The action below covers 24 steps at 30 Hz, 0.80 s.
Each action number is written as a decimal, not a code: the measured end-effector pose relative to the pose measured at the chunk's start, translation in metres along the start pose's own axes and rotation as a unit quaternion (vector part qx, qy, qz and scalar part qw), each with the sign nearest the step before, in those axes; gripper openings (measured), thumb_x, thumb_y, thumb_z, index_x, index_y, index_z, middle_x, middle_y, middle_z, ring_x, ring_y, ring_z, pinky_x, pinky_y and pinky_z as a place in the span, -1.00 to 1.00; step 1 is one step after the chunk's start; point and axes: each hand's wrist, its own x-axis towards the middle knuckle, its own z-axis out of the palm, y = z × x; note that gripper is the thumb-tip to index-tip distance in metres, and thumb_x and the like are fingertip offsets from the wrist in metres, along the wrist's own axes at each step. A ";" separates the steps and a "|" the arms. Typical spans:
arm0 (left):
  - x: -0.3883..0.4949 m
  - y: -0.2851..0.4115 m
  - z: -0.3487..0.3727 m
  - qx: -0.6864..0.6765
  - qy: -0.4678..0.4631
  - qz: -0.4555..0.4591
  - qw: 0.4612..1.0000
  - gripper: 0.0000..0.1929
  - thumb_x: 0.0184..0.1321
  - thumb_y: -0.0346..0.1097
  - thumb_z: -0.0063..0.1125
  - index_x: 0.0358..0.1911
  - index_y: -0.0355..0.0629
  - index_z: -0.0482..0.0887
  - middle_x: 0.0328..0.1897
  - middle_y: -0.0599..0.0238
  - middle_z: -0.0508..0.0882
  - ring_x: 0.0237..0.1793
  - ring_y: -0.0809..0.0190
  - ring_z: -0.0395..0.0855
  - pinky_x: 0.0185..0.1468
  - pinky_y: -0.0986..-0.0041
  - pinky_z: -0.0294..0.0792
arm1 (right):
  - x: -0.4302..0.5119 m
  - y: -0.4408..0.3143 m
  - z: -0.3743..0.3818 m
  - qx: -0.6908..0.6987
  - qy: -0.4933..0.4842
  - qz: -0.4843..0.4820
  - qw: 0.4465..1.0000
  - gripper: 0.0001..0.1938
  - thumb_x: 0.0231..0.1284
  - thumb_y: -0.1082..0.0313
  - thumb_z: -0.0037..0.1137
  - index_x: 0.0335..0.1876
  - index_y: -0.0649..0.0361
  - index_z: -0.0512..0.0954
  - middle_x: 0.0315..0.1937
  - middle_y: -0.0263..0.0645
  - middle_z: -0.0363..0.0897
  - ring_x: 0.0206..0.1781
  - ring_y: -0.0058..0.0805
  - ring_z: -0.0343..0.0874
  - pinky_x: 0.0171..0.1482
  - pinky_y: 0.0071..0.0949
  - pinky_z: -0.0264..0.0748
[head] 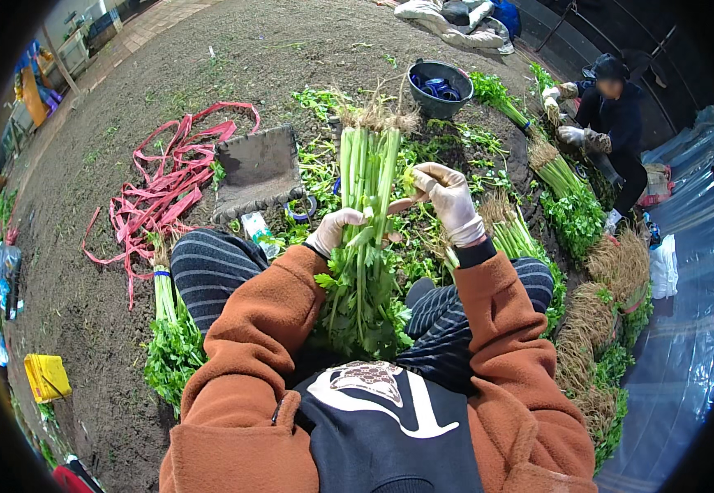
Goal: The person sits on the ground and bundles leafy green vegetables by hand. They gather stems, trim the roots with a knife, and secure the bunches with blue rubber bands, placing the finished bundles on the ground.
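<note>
My gloved left hand grips a bunch of celery around its stalks. The bunch is upright before my chest, roots at the top and leaves hanging towards my lap. On its right side, my gloved right hand pinches a small yellow-green leaf between thumb and fingers. Whether that leaf is still joined to a stalk cannot be made out. Loose leaves and stems litter the soil beneath the bunch. By my left knee lies a celery bunch bound with blue tape.
Tangled red plastic strips lie left of a dark scoop-like container and a blue tape roll. Beyond stands a bucket holding blue rolls. A gloved co-worker handles celery at right, near stacked bunches and plastic sheeting.
</note>
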 end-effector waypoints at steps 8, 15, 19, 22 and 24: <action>0.004 -0.004 -0.002 0.089 -0.017 -0.028 0.996 -0.11 -0.14 -0.23 0.17 0.40 -0.24 0.15 -0.09 0.05 0.65 -0.44 0.18 0.55 -0.30 0.41 0.45 | 0.010 -0.006 -0.019 0.147 0.194 -0.048 0.969 -0.70 0.23 0.11 0.21 -0.08 0.15 0.58 -0.29 -0.36 0.65 -0.28 -0.56 0.62 -0.15 -0.54 0.59; 0.004 -0.007 -0.011 0.114 -0.025 -0.038 0.992 -0.17 -0.06 -0.19 0.18 0.37 -0.26 0.19 -0.14 0.10 0.63 -0.42 0.17 0.58 -0.29 0.39 0.45 | 0.009 -0.038 -0.024 -0.003 0.028 -0.002 1.000 -0.65 0.36 0.14 0.07 0.12 0.16 0.52 -0.14 -0.31 0.65 -0.20 -0.60 0.64 -0.20 -0.62 0.56; 0.003 -0.008 -0.008 0.117 0.040 -0.042 0.991 -0.24 -0.04 -0.23 0.13 0.33 -0.27 0.25 -0.16 0.12 0.62 -0.37 0.14 0.58 -0.25 0.36 0.45 | 0.000 -0.025 -0.004 -0.160 -0.121 0.123 0.972 -0.79 0.29 0.31 0.18 -0.08 0.25 0.59 -0.36 -0.40 0.62 -0.43 -0.81 0.48 -0.40 -0.78 0.43; 0.001 -0.008 -0.006 0.120 0.047 -0.034 0.991 -0.28 -0.03 -0.24 0.12 0.30 -0.26 0.30 -0.20 0.16 0.61 -0.37 0.14 0.57 -0.24 0.36 0.44 | 0.006 -0.027 -0.013 0.049 -0.033 0.043 0.997 -0.77 0.35 0.24 0.11 -0.35 0.24 0.59 -0.60 -0.46 0.51 -0.67 -0.77 0.34 -0.59 -0.74 0.27; 0.000 -0.008 -0.004 0.129 0.049 -0.035 0.990 -0.31 -0.03 -0.25 0.12 0.28 -0.25 0.33 -0.24 0.19 0.60 -0.38 0.15 0.57 -0.24 0.36 0.44 | 0.009 -0.026 -0.007 0.106 0.094 0.018 0.990 -0.70 0.34 0.16 0.12 -0.43 0.22 0.59 -0.68 -0.44 0.48 -0.71 -0.72 0.34 -0.65 -0.70 0.15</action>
